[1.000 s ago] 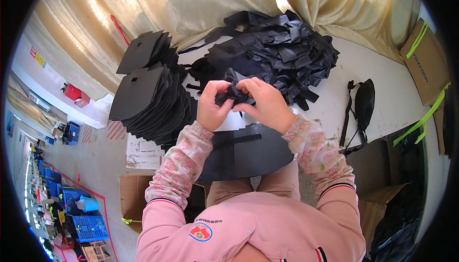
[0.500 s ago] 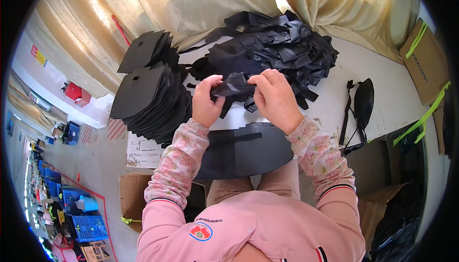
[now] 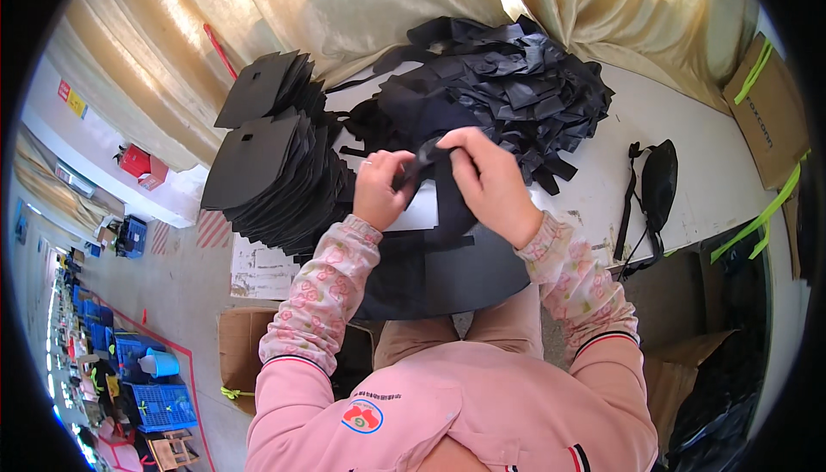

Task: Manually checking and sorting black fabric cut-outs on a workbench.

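Both hands are raised over the table's front edge, with a black fabric piece (image 3: pixel 449 201) stretched and hanging between them. My right hand (image 3: pixel 495 186) pinches its upper edge between thumb and fingers. At the other end, the curled fingers of my left hand (image 3: pixel 381 191) close on the fabric; motion blurs the part between the hands. Below them a wide black panel (image 3: pixel 486 274) with a rounded right end lies across my lap and the table edge. Just beyond the hands is a large heap of black fabric pieces (image 3: pixel 516 85).
Two stacks of black panels, a near one (image 3: pixel 258 162) and a far one (image 3: pixel 258 89), stand on the white table (image 3: pixel 585 201) at left. A black pouch with straps (image 3: pixel 658 184) lies at right. Cardboard boxes (image 3: pixel 241 343) flank me below; a curtain (image 3: pixel 344 7) hangs behind the table.
The fabric piece, bunched between both hands before, now hangs partly unfolded from my right hand. My left hand has turned and moved slightly lower.
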